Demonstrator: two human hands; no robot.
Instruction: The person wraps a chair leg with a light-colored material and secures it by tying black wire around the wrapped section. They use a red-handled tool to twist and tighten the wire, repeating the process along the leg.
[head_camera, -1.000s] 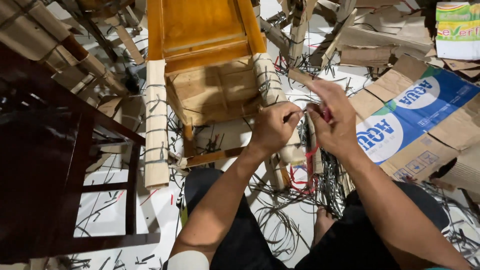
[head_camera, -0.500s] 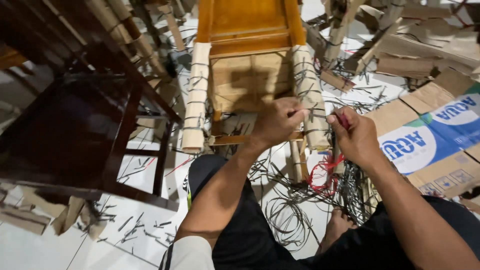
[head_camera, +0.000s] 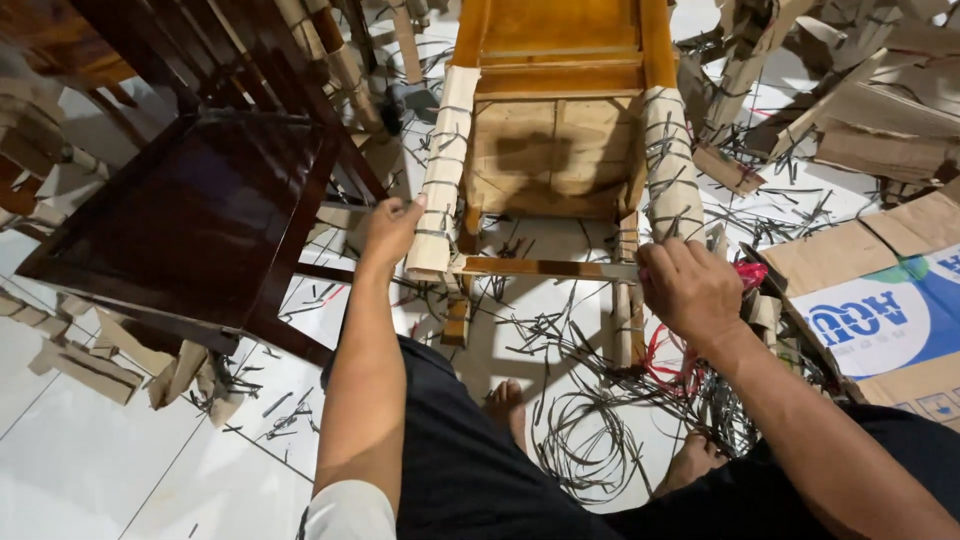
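Note:
A light wooden chair (head_camera: 560, 60) lies on its back on the floor in front of me, its legs wrapped in cardboard bound with dark strapping. My left hand (head_camera: 388, 228) grips the lower end of the left wrapped leg (head_camera: 440, 180). My right hand (head_camera: 688, 290) rests closed on the right end of the chair's bare crossbar (head_camera: 545, 267), just below the right wrapped leg (head_camera: 672, 165). A red cord (head_camera: 668, 362) trails beneath that hand.
A dark brown chair (head_camera: 190, 215) stands close at my left. Cut black strapping (head_camera: 590, 440) litters the white tiled floor around my bare feet (head_camera: 505, 405). A flattened printed cardboard box (head_camera: 880, 320) lies at right, with cardboard scraps (head_camera: 880, 110) piled behind.
My left hand has moved left from the right leg to the left wrapped leg. My right hand has dropped onto the crossbar's right end. The view has shifted left.

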